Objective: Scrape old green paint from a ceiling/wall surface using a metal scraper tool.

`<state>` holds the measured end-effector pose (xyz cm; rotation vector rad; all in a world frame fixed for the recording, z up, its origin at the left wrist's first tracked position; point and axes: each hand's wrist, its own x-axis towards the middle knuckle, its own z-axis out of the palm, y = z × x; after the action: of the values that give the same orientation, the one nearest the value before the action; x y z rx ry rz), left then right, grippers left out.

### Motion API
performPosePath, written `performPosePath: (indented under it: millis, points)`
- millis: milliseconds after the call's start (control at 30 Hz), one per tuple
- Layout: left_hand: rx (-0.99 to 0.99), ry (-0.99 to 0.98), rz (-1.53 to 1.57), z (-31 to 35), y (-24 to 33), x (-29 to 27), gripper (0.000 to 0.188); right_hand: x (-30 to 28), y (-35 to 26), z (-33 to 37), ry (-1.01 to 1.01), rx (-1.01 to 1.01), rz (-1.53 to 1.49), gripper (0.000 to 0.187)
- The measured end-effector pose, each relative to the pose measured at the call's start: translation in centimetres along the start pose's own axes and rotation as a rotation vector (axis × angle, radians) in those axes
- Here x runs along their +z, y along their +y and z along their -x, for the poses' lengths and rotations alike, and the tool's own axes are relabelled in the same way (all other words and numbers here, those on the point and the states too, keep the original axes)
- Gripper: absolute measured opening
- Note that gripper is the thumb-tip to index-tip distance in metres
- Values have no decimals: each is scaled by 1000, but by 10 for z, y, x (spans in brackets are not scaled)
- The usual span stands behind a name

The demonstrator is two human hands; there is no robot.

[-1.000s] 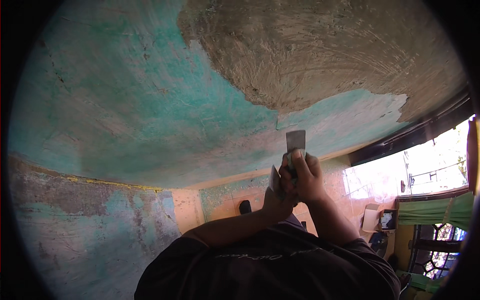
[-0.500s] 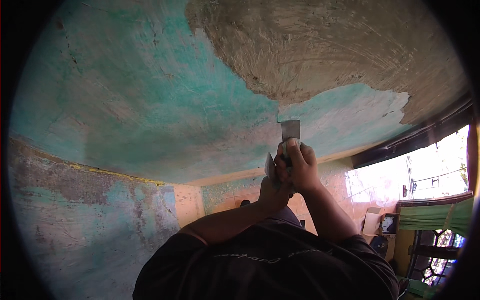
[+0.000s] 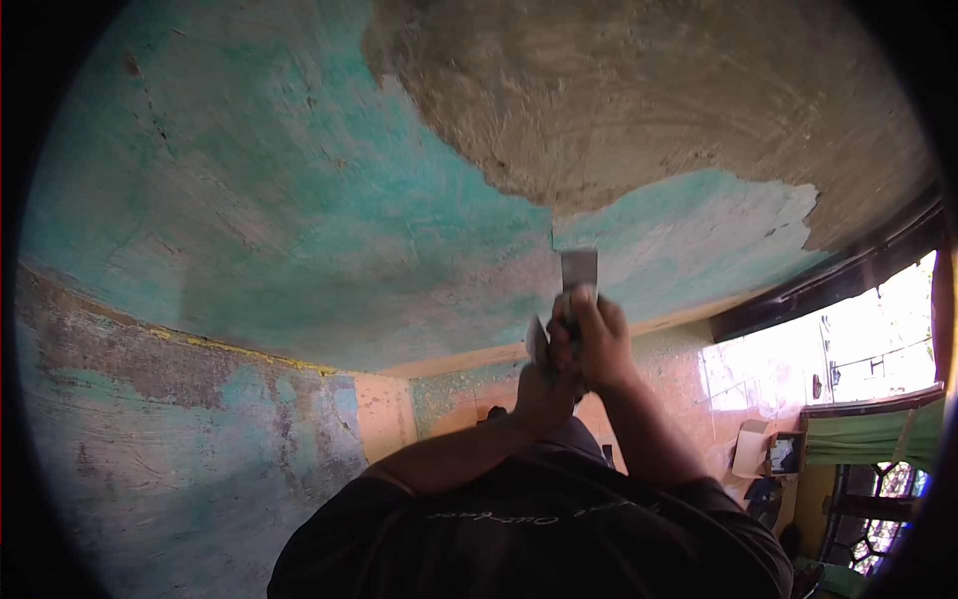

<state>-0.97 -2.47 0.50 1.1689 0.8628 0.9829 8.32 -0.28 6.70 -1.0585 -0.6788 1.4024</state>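
Note:
Closed around the handle of a putty knife (image 3: 579, 268), my right hand (image 3: 607, 351) points its broad metal blade up at the teal-painted wall (image 3: 429, 235). The blade's top edge lies at or close to the paint, just below a thin dark crack. My left hand (image 3: 544, 397) is pressed against the right one, its fingers closed around a second scraper (image 3: 538, 341), whose blade sticks up on the left. Both handles are mostly hidden by fingers. Above the knife spreads a rough patch of brown plaster (image 3: 619, 100) with an uneven edge.
To the left, a blotchy grey and teal wall (image 3: 190, 459) meets the painted one along a yellowish line. On the right are a bright window (image 3: 858, 339), a green curtain (image 3: 873, 434) and an open cardboard box (image 3: 750, 449). Pinkish tiles (image 3: 684, 399) line the wall behind my arms.
The putty knife and both hands have dropped slightly, so the blade sits a little farther below the plaster's edge. Both hands keep their grip. The view has shifted a little.

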Motion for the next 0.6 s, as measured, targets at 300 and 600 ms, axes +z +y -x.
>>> performPosePath:
  millis: [300,600]
  points:
    - [18,4,-84,-2,7,0,43,2,-9,-2,-9,-16,-19,33]
    - [10,-101,-44,-3,-15,-12,44,4,-2,0,28,15,-53,33]
